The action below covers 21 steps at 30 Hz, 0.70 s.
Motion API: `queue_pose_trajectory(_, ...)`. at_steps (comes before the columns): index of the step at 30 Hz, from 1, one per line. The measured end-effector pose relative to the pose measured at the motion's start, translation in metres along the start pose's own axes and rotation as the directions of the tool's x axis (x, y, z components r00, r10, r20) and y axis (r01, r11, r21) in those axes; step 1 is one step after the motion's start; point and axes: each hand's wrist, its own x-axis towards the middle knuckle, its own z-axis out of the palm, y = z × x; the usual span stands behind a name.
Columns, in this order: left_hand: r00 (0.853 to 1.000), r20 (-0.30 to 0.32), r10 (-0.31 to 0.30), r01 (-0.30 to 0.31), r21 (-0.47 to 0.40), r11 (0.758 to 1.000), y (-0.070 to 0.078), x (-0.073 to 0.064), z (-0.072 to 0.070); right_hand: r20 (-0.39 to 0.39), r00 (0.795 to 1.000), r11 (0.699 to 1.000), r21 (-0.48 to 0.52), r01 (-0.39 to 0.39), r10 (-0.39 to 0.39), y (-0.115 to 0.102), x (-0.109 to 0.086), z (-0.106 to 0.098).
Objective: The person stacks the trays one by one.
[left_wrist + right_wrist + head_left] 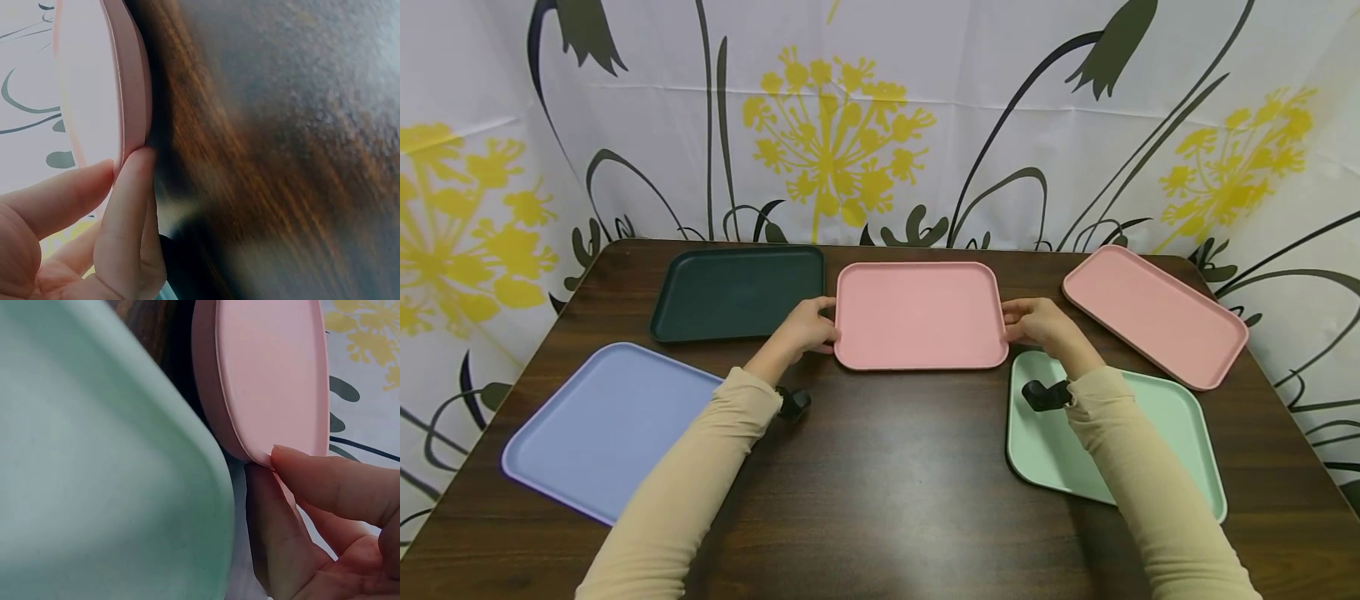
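A pink rectangular tray (921,317) lies at the back middle of the table, between both hands. My left hand (807,327) pinches its left end, thumb on the rim and fingers against the outer side, as the left wrist view shows. At the opposite end my right hand (1037,323) pinches the rim the same way; in the right wrist view the thumb (331,481) lies over the edge with fingers beneath. Under the right forearm rests a mint green tray (1172,417), partly covered by the sleeve.
Behind the left hand is a dark green tray (741,292). A periwinkle blue tray (610,425) lies at the left, partly behind the left sleeve. A second pink tray (1157,317) sits slanted at the back right. A flower-patterned curtain (880,125) hangs behind the brown wooden table (880,500).
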Motion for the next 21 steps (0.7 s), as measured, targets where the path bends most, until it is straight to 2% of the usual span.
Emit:
queue_pose_trajectory(7,1.000,0.005,-0.012,0.012,0.015,1.000,0.0013,0.0000,0.0016,0.020,1.000,1.000,-0.022,-0.017,0.017,0.0006,-0.0012,-0.0013)
queue_pose_trajectory(21,0.999,-0.031,0.022,-0.021,0.021,1.000,0.0031,-0.0047,0.0056,0.043,0.999,0.999,-0.017,-0.031,0.032,-0.0011,-0.0070,-0.0025)
